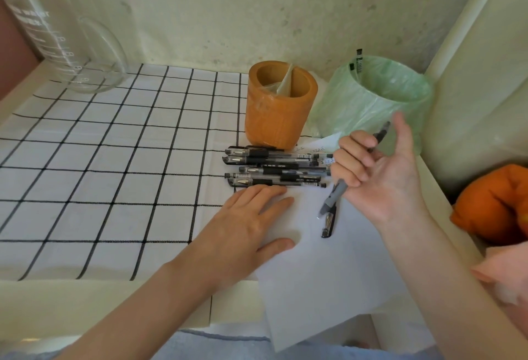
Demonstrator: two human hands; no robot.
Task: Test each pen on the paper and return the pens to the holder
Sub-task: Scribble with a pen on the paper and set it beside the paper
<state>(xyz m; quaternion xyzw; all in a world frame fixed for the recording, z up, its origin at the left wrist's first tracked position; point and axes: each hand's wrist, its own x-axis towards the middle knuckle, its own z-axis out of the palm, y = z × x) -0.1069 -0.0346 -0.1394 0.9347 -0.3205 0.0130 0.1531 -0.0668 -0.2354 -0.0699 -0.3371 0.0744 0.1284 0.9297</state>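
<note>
**A:** Only the head view to go on. How far along is the task?

**B:** Barely begun, I'd judge. The orange holder (280, 108) looks empty, with only its divider showing. A heap of capped pens (274, 167) lies on the checked cloth (114, 159) just in front of it, at the far edge of the paper (328, 274).

**A:** And the hands?

**B:** They're apart. The left hand (251, 222) lies flat with straight fingers, pressing the sheet down. The right hand (380, 171) has its fingers curled round a grey pen (337, 191), tip pointing down near the paper. A black cap (328, 224), likely that pen's, lies on the sheet below it.

**A:** Any test marks?

**B:** None I can make out. So nearly every pen is left to test, and all are still to go back in the holder.
</note>
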